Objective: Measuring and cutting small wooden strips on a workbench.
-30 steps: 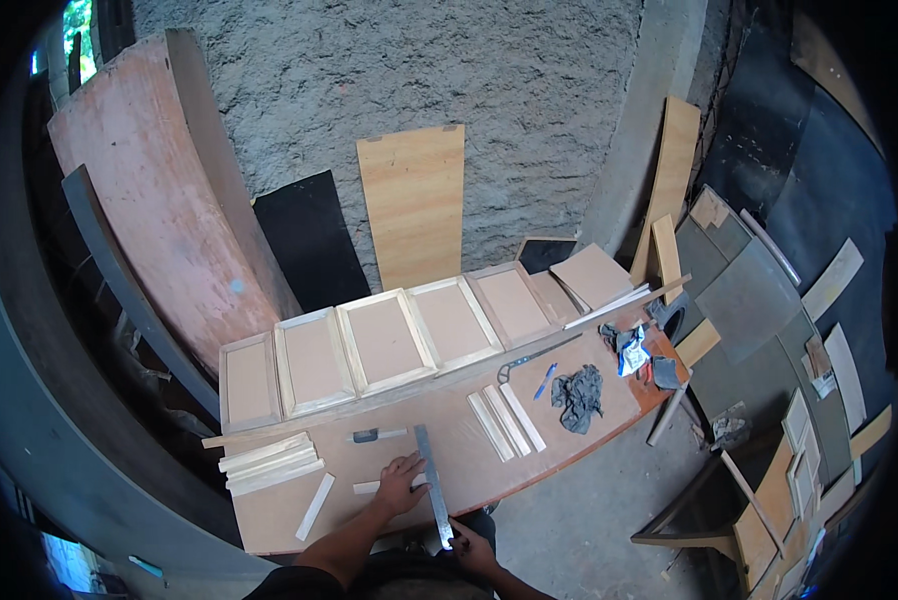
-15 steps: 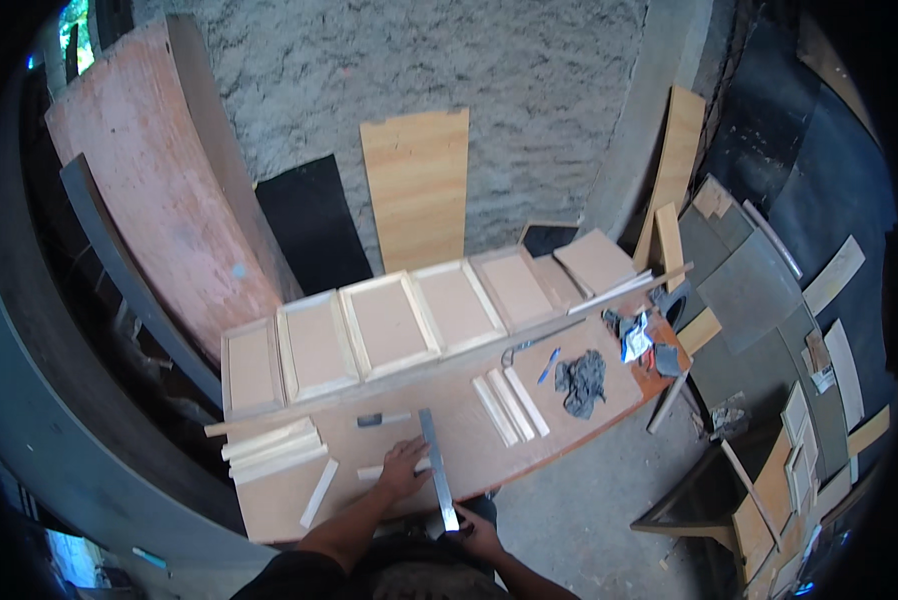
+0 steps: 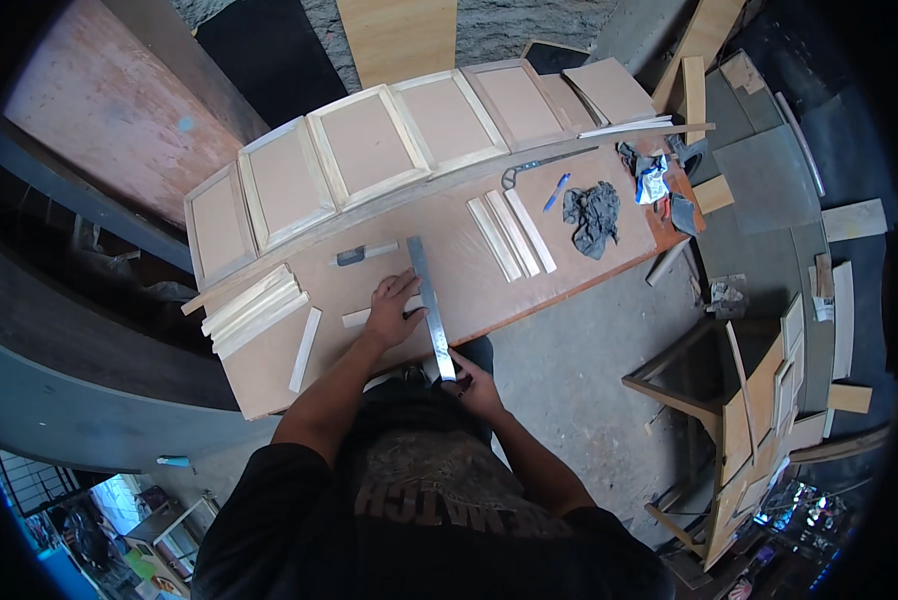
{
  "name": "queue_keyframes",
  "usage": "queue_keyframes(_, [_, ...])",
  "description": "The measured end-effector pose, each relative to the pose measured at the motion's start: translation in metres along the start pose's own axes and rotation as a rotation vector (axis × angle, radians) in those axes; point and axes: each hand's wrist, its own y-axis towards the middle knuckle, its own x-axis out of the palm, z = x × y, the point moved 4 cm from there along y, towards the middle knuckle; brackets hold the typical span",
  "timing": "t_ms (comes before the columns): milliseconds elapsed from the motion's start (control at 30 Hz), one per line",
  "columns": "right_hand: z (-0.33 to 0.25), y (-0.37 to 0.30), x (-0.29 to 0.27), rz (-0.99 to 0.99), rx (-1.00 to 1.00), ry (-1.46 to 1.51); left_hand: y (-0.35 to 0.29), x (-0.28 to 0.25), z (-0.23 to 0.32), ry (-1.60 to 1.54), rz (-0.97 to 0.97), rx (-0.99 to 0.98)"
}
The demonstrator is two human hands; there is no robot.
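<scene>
A flat silver metal straightedge (image 3: pixel 431 310) like a ruler lies across the front of the workbench, its near end at the edge. My right hand (image 3: pixel 477 388) is closed around that near end, the fingers partly hidden. Just left of it my left hand (image 3: pixel 396 305) rests palm down, fingers stretched out, the fingertips by the straightedge. A short pale wood strip (image 3: pixel 355 319) runs under my left hand, which hides part of it. Beyond it lies a small piece (image 3: pixel 364 253), dark at one end and pale at the other.
Pale wood strips (image 3: pixel 254 310) are stacked at left, with a loose strip (image 3: pixel 306 349) near them. Several framed panels (image 3: pixel 369 140) line the back. To the right lie three strips (image 3: pixel 509 235), a blue pen (image 3: pixel 557 193), a hacksaw (image 3: pixel 544 165) and a crumpled dark cloth (image 3: pixel 594 220).
The view has tilted downward, so the bench sits higher in the picture and more of my arms shows. My hands and the straightedge keep nearly the same places on the bench.
</scene>
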Motion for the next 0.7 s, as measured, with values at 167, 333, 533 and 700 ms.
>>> queue_keyframes(167, [-0.010, -0.005, -0.002, -0.024, 0.007, -0.003, -0.006, -0.001, -0.001, -0.011, -0.008, -0.001])
queue_keyframes(333, [-0.008, -0.005, -0.004, -0.050, 0.017, 0.021, -0.005, -0.003, 0.002, -0.009, -0.029, -0.020])
queue_keyframes(533, [-0.012, -0.004, -0.004, -0.056, 0.029, 0.002, -0.002, -0.006, 0.000, -0.028, -0.038, -0.013])
queue_keyframes(700, [-0.013, -0.003, -0.005, -0.058, 0.016, -0.011, -0.002, -0.005, 0.000, -0.011, -0.047, -0.025])
